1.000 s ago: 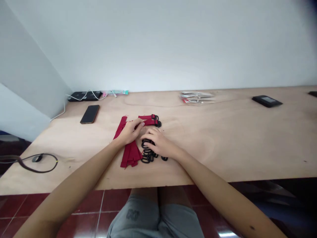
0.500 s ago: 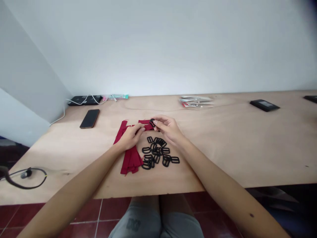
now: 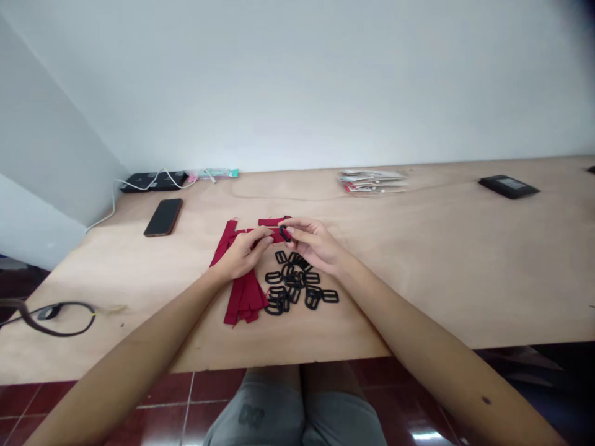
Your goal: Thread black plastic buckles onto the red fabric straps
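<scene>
Between the thumb and fingers of my right hand (image 3: 312, 240) is a small black buckle (image 3: 284, 233). A red strap (image 3: 276, 236) runs from it toward my left hand (image 3: 247, 249), whose thumb and fingers pinch the strap. Whether the strap passes through the buckle is hard to make out. More red straps (image 3: 245, 296) lie overlapped under and below my left hand. Just right of them, several loose black buckles (image 3: 294, 279) form a scattered pile on the table, below my right hand. Another short red strap (image 3: 269, 221) lies flat behind the held one.
On the wooden table (image 3: 418, 260), a phone (image 3: 163, 217) lies left, with a black box (image 3: 155, 181) and white cable behind it. Plastic packets (image 3: 373, 181) lie near the wall. A black flat object (image 3: 509, 186) is at right. A dark cord (image 3: 69, 319) shows at far left.
The buckle in my right hand has turned a little and sits slightly further left against the strap. My left hand keeps its pinch. The whole view has shifted slightly.
</scene>
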Tool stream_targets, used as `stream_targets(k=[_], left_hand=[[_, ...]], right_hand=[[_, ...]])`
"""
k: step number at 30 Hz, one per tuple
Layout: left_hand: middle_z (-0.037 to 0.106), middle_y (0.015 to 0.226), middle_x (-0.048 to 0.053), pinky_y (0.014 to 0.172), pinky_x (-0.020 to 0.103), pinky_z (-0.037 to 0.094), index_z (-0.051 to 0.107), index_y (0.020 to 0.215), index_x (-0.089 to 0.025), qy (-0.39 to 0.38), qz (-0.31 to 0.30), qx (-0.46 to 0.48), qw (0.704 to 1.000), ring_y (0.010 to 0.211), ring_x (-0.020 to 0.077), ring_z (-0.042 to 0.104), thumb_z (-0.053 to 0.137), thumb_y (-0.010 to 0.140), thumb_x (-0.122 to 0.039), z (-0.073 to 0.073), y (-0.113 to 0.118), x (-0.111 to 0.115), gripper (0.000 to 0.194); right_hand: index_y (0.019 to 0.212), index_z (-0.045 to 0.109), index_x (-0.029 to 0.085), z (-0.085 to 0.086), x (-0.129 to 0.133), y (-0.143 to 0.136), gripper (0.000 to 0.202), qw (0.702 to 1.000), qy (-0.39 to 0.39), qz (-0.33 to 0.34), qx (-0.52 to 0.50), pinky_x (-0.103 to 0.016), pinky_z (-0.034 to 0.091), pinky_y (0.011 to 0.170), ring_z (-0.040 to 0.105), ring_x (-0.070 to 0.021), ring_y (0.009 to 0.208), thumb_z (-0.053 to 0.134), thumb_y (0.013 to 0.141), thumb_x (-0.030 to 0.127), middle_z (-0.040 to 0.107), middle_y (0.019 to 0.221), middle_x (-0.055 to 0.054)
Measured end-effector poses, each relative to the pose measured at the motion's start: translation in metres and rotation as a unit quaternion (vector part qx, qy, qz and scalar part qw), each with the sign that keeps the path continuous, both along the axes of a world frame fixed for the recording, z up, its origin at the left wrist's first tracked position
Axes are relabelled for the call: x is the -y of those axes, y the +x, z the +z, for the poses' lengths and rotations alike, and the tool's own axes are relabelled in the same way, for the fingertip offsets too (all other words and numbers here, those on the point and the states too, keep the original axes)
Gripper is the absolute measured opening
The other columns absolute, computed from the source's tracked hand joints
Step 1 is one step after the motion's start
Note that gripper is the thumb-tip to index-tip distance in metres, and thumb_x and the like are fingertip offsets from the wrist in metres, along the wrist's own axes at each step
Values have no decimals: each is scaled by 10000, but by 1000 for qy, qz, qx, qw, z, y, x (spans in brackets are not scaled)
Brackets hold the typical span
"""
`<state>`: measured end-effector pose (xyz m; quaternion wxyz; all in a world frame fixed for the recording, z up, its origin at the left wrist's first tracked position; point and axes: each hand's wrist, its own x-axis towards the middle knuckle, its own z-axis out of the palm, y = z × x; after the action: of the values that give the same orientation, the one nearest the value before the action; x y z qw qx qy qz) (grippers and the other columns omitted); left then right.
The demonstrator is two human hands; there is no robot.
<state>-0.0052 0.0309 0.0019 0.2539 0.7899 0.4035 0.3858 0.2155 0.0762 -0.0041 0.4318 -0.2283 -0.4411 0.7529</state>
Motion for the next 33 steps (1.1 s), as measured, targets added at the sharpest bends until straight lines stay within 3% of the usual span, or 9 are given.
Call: stream_targets(k=[3, 7, 10, 13, 17, 22, 27, 30, 33], left_hand=[[759, 1060, 76, 914, 327, 523, 694, 1181, -184, -11, 1, 6, 1000, 983, 228, 703, 473, 1113, -374, 1, 2, 2, 300], [760, 1007, 67, 886, 322, 526, 709, 1108, -181, -26, 14, 1, 1000, 942, 221, 700, 489, 1108, -397, 2, 4, 3, 309], [759, 974, 60, 855, 318, 519, 714, 1076, -178, -25, 22, 11, 999, 898, 208, 689, 502, 1103, -398, 2, 4, 2, 307], [755, 968, 64, 818, 315, 513, 720, 1047, -174, -17, 20, 22, 999, 878, 200, 677, 515, 1098, -407, 2, 4, 2, 314], [687, 862, 31, 675, 289, 477, 711, 1132, -177, -16, 38, 17, 999, 731, 162, 602, 642, 1035, -447, 6, 0, 3, 295], [679, 990, 44, 755, 319, 561, 628, 1390, -220, -50, -7, -26, 998, 844, 197, 657, 873, 848, -457, 12, -12, 3, 641], [731, 1138, 91, 889, 370, 588, 680, 1351, -219, -50, 10, -32, 998, 1003, 234, 689, 860, 861, -440, 8, -22, 0, 567], [765, 1166, 102, 866, 371, 593, 735, 1277, -208, -67, 25, -29, 997, 975, 237, 703, 830, 885, -475, 8, -21, 0, 484], [781, 1201, 104, 970, 408, 581, 776, 1212, -212, -77, 34, -33, 996, 1046, 261, 721, 825, 891, -489, 10, -19, 1, 427]], right_hand=[[1014, 822, 223, -1, 4, -4, 341, 999, -8, 31, -8, -248, 569, 666, 665, -114, 728, 994, 733, 308, 800, 1003, -19], [933, 753, 234, -2, 6, -8, 338, 1000, 18, -4, -4, -267, 593, 695, 713, -140, 736, 966, 774, 443, 789, 916, 0], [891, 748, 215, -2, 6, -7, 369, 996, 81, -24, 32, -288, 588, 743, 726, -161, 771, 917, 814, 534, 777, 870, -16], [876, 765, 204, -3, 4, -5, 350, 983, 157, -30, 87, -317, 570, 774, 708, -180, 790, 899, 831, 524, 759, 842, -30], [752, 754, 212, -2, -1, -2, 303, 965, 217, -97, 108, -334, 536, 879, 663, -196, 927, 889, 825, 473, 721, 947, -36], [738, 750, 218, 9, 1, 3, 219, 988, 100, -112, 31, -294, 482, 704, 553, -147, 755, 876, 776, 393, 724, 955, -27], [691, 660, 217, 19, 2, 8, 270, 994, 25, -103, -21, -291, 472, 632, 578, -153, 733, 870, 746, 377, 796, 1011, -56], [693, 610, 222, 19, -1, 10, 307, 993, 9, -107, -42, -293, 479, 611, 569, -142, 671, 872, 751, 372, 808, 959, -46], [718, 620, 223, 17, -1, 9, 327, 993, -2, -104, -62, -297, 509, 633, 590, -142, 665, 902, 753, 385, 800, 912, -31]])
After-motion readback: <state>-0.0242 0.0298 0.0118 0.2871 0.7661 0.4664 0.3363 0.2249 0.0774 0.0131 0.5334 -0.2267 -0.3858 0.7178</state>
